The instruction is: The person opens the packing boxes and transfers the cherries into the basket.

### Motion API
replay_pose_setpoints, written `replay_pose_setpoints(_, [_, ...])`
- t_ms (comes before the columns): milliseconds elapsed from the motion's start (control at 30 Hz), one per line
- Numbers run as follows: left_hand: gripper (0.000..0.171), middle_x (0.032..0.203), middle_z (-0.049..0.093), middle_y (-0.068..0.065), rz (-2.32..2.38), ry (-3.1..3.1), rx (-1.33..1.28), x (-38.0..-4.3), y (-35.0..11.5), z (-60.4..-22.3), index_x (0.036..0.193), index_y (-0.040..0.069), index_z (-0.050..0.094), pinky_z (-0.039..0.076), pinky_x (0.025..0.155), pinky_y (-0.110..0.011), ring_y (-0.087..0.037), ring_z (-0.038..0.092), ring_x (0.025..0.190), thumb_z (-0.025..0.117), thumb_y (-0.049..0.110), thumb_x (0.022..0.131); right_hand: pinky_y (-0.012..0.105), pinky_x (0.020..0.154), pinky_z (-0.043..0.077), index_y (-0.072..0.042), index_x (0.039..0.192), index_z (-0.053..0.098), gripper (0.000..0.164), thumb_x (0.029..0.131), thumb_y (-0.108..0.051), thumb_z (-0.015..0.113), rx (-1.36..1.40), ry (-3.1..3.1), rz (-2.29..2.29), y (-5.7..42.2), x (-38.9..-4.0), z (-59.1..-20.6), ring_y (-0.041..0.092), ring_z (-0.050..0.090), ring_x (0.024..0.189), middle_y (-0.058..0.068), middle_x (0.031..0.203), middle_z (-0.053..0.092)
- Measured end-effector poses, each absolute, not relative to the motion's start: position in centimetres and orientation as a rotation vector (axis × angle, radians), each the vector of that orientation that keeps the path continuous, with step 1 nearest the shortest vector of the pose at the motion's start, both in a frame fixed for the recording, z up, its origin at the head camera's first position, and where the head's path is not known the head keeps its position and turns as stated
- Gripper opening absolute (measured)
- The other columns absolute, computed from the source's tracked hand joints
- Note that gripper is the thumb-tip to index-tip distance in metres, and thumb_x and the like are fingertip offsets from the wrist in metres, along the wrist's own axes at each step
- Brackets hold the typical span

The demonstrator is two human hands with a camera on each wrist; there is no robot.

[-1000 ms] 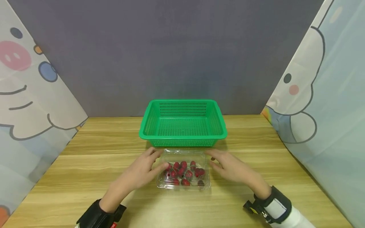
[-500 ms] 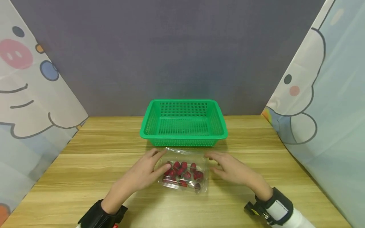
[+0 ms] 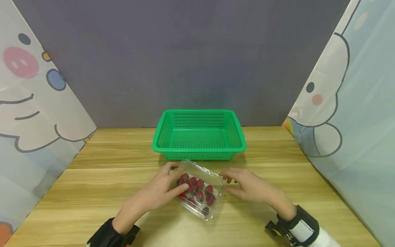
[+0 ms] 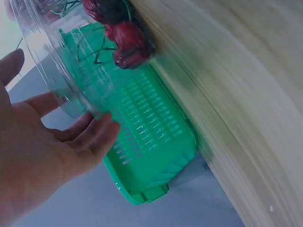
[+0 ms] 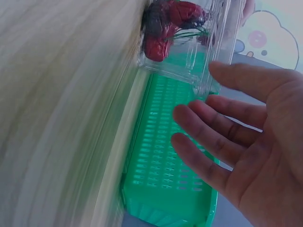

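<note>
A clear plastic clamshell box (image 3: 205,172) lies on the wooden table, turned at an angle, with several red cherries (image 3: 200,195) inside. My left hand (image 3: 157,192) is at its left side, thumb over the lid and index finger by the far corner. In the left wrist view, the other fingers (image 4: 94,135) extend loosely beneath the box edge. On the other side, my right hand (image 3: 248,185) has its fingertips by the box's right corner. The right wrist view shows its thumb (image 5: 236,78) at the rim and the remaining fingers spread and relaxed. Green stems show among the cherries.
Behind the box stands a green perforated plastic basket (image 3: 199,150) with nothing in it. A grey panel (image 3: 197,61) rises at the table's back. Cartoon-printed cloths (image 3: 55,113) hang along the left and right sides. Both wrists wear black straps (image 3: 299,226).
The box has turned clockwise as seen from above, its right side swinging toward me. My left hand has shifted slightly right with it; the right hand stays nearly in place.
</note>
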State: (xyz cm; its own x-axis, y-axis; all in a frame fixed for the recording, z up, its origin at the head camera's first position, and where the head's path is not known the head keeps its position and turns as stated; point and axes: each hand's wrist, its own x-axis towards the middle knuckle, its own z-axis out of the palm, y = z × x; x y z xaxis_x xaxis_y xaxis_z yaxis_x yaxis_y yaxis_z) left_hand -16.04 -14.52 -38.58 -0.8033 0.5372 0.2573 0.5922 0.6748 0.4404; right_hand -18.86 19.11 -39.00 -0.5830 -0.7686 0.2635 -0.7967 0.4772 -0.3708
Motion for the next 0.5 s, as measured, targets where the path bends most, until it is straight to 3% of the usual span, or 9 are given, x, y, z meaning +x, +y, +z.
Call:
replay_pose_setpoints(300, [0.085, 0.152, 0.037, -0.018, -0.738, -2.883, -0.825, -15.1, -14.1, -39.0, 0.154, -0.001, 0.043, 0.032, 0.110, -0.064, -0.036, 0.034, 0.140, 0.054, 0.064, 0.099, 0.027, 0.081, 0.056, 0.000, 0.130, 0.064, 0.039, 0.095, -0.013, 0.075, 1.457, -2.718, 0.746, 18.5, -17.5, -39.2, 0.011, 0.063, 0.094, -0.004, 0.105, 0.063])
replay_pose_setpoints(500, [0.085, 0.163, 0.027, -0.018, -0.710, -2.929, -0.844, -14.8, -13.9, -38.7, 0.158, 0.008, 0.040, 0.019, 0.113, -0.072, -0.040, 0.023, 0.149, 0.053, 0.067, 0.098, 0.024, 0.078, 0.055, 0.000, 0.134, 0.061, 0.043, 0.095, -0.012, 0.075, 1.469, -2.736, 0.752, 18.2, -17.3, -39.0, 0.007, 0.061, 0.091, -0.008, 0.101, 0.060])
